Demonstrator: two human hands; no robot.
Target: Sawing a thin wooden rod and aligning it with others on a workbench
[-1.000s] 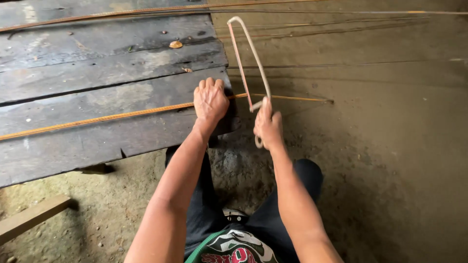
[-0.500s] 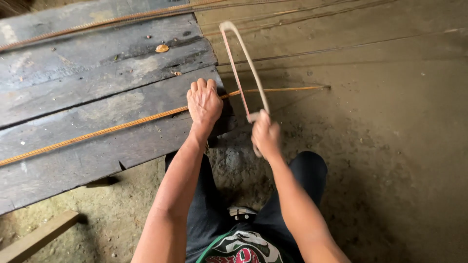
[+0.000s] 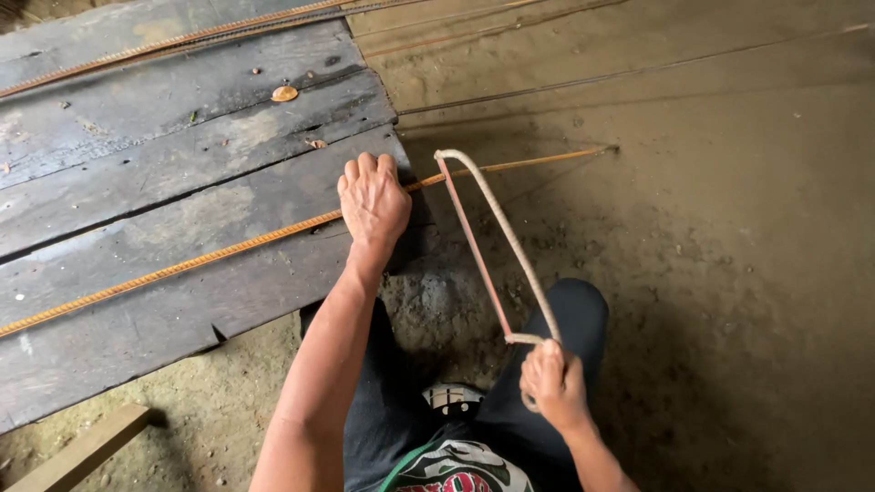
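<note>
weathered planks [image 3: 164, 210] lie over a dirt floor [image 3: 729, 273]. a rusty rod [image 3: 228, 248] is pressed flat near the planks' right edge by the left hand [image 3: 374, 202], palm down. a hacksaw [image 3: 497, 246] is gripped at its handle by the clenched right hand [image 3: 553, 387], its blade crossing the rod just past that edge.

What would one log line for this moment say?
left hand: pressing rusty rod onto wooden planks | right hand: gripping hacksaw handle | blade: on rod just past plank edge | ground: dirt
</note>
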